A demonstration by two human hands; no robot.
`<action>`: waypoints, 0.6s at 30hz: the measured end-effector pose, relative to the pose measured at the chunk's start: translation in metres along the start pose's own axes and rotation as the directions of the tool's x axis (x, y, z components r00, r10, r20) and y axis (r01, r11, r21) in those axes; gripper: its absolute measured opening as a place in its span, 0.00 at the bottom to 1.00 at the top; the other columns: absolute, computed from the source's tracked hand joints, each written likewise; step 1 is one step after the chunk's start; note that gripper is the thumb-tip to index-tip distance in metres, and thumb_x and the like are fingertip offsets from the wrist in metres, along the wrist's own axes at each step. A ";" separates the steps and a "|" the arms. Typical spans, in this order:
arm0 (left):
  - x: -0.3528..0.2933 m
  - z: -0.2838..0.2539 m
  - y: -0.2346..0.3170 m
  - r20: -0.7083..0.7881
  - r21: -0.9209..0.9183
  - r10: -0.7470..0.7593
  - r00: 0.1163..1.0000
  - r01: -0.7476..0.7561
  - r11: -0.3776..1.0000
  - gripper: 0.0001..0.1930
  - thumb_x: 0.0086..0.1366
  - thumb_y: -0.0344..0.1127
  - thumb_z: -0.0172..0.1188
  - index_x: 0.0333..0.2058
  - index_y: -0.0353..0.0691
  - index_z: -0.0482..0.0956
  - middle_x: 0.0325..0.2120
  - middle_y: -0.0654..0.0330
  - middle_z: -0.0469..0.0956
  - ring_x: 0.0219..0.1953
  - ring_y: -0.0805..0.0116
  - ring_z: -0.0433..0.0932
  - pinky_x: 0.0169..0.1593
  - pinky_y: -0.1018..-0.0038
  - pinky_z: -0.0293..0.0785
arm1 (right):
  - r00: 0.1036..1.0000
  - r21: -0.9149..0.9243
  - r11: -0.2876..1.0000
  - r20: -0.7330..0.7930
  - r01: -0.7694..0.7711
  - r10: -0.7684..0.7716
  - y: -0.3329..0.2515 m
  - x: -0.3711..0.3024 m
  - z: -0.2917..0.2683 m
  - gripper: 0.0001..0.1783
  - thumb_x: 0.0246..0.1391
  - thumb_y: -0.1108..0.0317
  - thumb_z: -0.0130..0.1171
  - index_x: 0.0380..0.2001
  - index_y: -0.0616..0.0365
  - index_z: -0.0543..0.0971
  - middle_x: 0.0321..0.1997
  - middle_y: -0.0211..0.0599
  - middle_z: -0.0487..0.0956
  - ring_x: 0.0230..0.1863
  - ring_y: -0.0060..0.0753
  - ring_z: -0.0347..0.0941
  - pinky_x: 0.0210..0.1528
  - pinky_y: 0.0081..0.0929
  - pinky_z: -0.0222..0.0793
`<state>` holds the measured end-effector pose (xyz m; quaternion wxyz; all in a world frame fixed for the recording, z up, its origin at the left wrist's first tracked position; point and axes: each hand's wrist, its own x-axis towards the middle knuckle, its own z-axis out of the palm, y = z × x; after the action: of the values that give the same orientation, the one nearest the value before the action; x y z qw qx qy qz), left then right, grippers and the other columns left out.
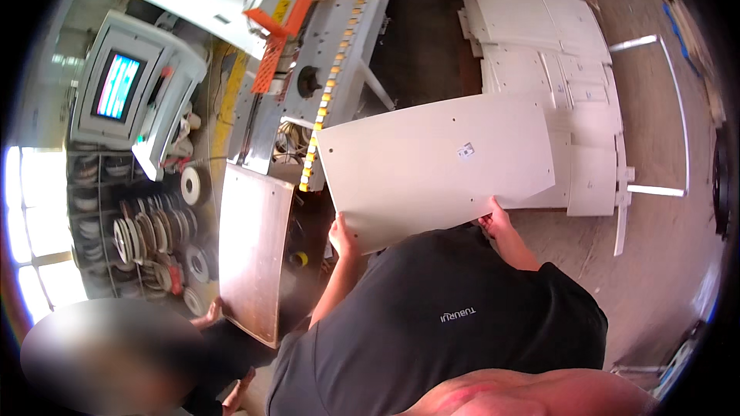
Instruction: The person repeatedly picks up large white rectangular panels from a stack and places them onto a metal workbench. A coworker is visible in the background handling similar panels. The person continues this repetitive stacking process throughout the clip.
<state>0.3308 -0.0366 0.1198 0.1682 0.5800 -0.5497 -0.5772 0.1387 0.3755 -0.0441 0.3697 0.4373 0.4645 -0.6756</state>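
A large white rectangular panel with small drilled holes and a small square label is held in front of my body. My left hand grips its left edge close to the near corner, thumb on the upper face. On the near edge, toward the right, my right hand is closed round the board with its thumb on top; the other fingers are mostly hidden underneath. The panel's far right part overlaps a stack of white panels in the view.
At left, a co-worker's hand holds another panel. Ahead stands a machine with an orange guard and a yellow-studded edge. A control console, banding rolls and a white metal frame stand around.
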 end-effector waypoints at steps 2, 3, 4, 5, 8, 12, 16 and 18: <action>0.007 -0.025 -0.013 -0.059 -0.076 -0.013 0.998 0.008 0.997 0.22 0.73 0.50 0.54 0.30 0.36 0.81 0.22 0.65 0.78 0.24 0.74 0.74 0.29 0.74 0.69 | 0.998 -0.045 0.999 -0.057 -0.005 0.002 -0.013 -0.021 0.038 0.20 0.64 0.45 0.61 0.45 0.50 0.79 0.37 0.27 0.81 0.33 0.26 0.78 0.30 0.25 0.74; 0.015 -0.038 -0.025 -0.097 -0.138 -0.026 0.995 0.012 0.990 0.21 0.72 0.49 0.54 0.32 0.35 0.82 0.25 0.64 0.79 0.26 0.73 0.74 0.31 0.73 0.70 | 1.000 -0.087 0.996 -0.013 0.023 -0.024 -0.017 -0.028 0.057 0.20 0.64 0.46 0.61 0.45 0.50 0.79 0.38 0.26 0.81 0.33 0.26 0.78 0.30 0.25 0.74; 0.025 -0.052 -0.037 -0.137 -0.176 -0.042 0.990 0.017 0.984 0.20 0.72 0.49 0.54 0.33 0.35 0.82 0.26 0.63 0.79 0.26 0.72 0.74 0.32 0.72 0.70 | 0.998 -0.125 0.991 0.032 0.051 -0.047 -0.021 -0.036 0.074 0.20 0.64 0.46 0.62 0.45 0.49 0.79 0.38 0.26 0.81 0.34 0.25 0.78 0.30 0.25 0.73; 0.039 -0.056 -0.050 -0.161 -0.213 -0.060 0.985 0.025 0.977 0.20 0.71 0.48 0.55 0.35 0.35 0.82 0.27 0.62 0.80 0.27 0.72 0.75 0.33 0.71 0.70 | 0.995 -0.154 0.984 0.067 0.086 -0.076 -0.027 -0.037 0.087 0.20 0.63 0.46 0.62 0.45 0.49 0.79 0.38 0.26 0.81 0.34 0.25 0.78 0.30 0.24 0.73; 0.044 -0.097 -0.062 -0.287 -0.334 -0.153 0.946 0.051 0.941 0.21 0.70 0.47 0.55 0.36 0.31 0.82 0.30 0.59 0.81 0.32 0.66 0.76 0.38 0.66 0.73 | 0.987 -0.295 0.948 0.142 0.114 -0.074 -0.030 -0.044 0.158 0.19 0.62 0.46 0.63 0.45 0.48 0.79 0.40 0.25 0.81 0.37 0.25 0.77 0.31 0.25 0.72; 0.047 -0.154 -0.104 -0.379 -0.431 -0.218 0.900 0.036 0.901 0.21 0.69 0.47 0.53 0.35 0.31 0.82 0.31 0.58 0.80 0.32 0.66 0.76 0.38 0.66 0.72 | 0.949 -0.462 0.866 0.313 0.194 -0.046 -0.019 -0.068 0.247 0.17 0.61 0.49 0.64 0.43 0.49 0.77 0.38 0.26 0.79 0.38 0.24 0.76 0.31 0.23 0.73; 0.047 -0.210 -0.116 -0.202 -0.681 -0.258 0.945 0.054 0.730 0.18 0.67 0.44 0.54 0.46 0.34 0.78 0.39 0.57 0.79 0.42 0.61 0.77 0.47 0.62 0.74 | 0.904 -0.617 0.731 0.428 0.293 -0.001 0.002 -0.087 0.317 0.18 0.64 0.51 0.62 0.47 0.51 0.75 0.44 0.29 0.80 0.44 0.27 0.78 0.36 0.26 0.76; 0.029 -0.234 -0.088 0.015 -0.775 -0.256 0.967 0.173 0.608 0.21 0.65 0.40 0.56 0.55 0.38 0.72 0.48 0.56 0.78 0.50 0.55 0.77 0.56 0.53 0.73 | 0.870 -0.695 0.625 0.490 0.354 0.052 0.011 -0.091 0.344 0.19 0.64 0.50 0.61 0.47 0.54 0.75 0.44 0.31 0.80 0.46 0.28 0.79 0.38 0.27 0.77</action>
<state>0.5616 -0.1339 0.0973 0.3555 0.5413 -0.1683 -0.7431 0.0947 0.0537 0.1018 0.5590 0.0213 0.6398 -0.5270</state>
